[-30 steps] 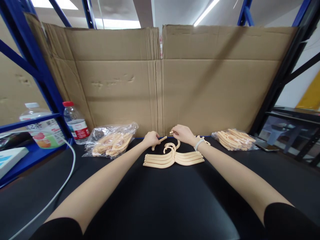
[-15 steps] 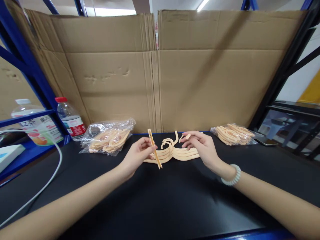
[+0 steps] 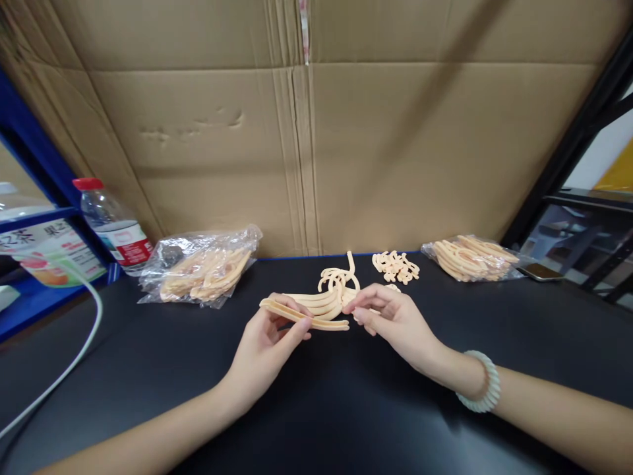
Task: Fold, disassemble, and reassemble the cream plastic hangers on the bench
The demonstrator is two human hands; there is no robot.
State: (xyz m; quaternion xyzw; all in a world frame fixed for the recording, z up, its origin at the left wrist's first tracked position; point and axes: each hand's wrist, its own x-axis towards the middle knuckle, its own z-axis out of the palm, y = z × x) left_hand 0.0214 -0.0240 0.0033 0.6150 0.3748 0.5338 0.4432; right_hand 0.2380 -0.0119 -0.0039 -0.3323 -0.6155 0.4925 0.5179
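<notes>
My left hand [image 3: 264, 343] pinches a slim peach-coloured plastic bar [image 3: 301, 316], held level over the black table [image 3: 316, 409]. My right hand [image 3: 395, 320] is closed in a pinch on a small peach piece that I cannot make out, close to the bar's right end. Just behind both hands lies a stack of peach plastic hangers [image 3: 329, 297] with curled hooks. A small heap of loose peach hooks [image 3: 395, 266] sits behind my right hand.
A clear bag of peach parts [image 3: 202, 270] lies at the left, another bag [image 3: 469, 257] at the right. A water bottle [image 3: 116, 224] and a white cable [image 3: 64, 369] are at the left by the blue shelf. A cardboard wall [image 3: 316, 132] closes the back; a phone [image 3: 539, 272] lies at the far right.
Both hands drew back from the hanger stack toward me. The left hand turned the bar from upright to level. The view tilted down.
</notes>
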